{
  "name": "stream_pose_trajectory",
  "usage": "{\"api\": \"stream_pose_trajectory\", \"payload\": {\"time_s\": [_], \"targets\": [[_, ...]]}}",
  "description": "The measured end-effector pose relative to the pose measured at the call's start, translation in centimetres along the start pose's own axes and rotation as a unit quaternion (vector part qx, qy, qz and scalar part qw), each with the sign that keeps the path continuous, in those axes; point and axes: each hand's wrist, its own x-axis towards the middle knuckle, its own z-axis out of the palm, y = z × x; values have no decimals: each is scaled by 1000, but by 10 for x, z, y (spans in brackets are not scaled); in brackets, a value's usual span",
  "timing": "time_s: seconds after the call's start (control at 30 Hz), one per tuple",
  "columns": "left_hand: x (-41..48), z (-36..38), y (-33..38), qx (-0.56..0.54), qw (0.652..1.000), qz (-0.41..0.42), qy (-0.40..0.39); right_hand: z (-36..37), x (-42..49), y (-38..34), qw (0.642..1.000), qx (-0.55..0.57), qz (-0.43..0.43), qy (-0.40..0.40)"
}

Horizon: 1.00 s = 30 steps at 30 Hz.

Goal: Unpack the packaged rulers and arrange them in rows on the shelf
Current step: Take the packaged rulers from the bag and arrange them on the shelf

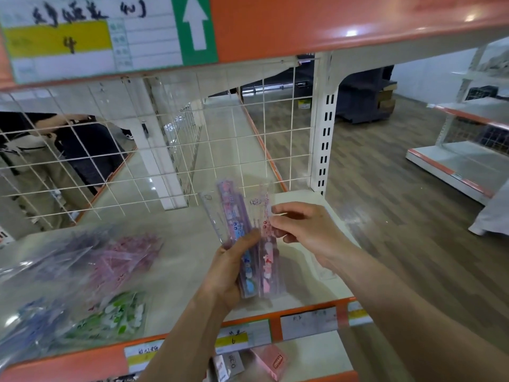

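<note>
The left hand [231, 274] gripped a fanned bunch of rulers [234, 213] by their lower ends, fingers and thumb curled round them, and held them upright above the shelf [179, 266]. The right hand [305, 227] pinched the upper edge of the rightmost one between thumb and fingertips. On the shelf to the left lay clear bags [82, 274] of pink, purple and green packaged rulers, blurred. A white wire grid [110, 161] stood behind, and price labels [308, 322] lined the orange front edge
</note>
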Motion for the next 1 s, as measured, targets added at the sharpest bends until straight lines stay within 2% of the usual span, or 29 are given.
{"api": "stream_pose_trajectory", "payload": {"time_s": [0.2,0.37,0.63,0.77,0.87,0.9,1.0], "targets": [[-2,0,0,-8,1000,-19,-2,-3,2,-2,1000,16,-7,11],[-1,2,0,-9,1000,-25,-8,-4,1,-3,1000,-14,-24,12],[-1,2,1,9,1000,13,16,-7,7,-5,1000,-19,-6,16],[1,0,2,-22,999,11,22,-11,10,-7,995,91,50,-2],[2,-1,0,-25,999,5,31,-18,13,-11,988,129,86,-14],[3,-1,0,-24,999,4,30,-24,15,-13,990,113,86,1],[3,0,-1,-26,999,10,32,-48,20,-19,995,-56,64,52]]}}
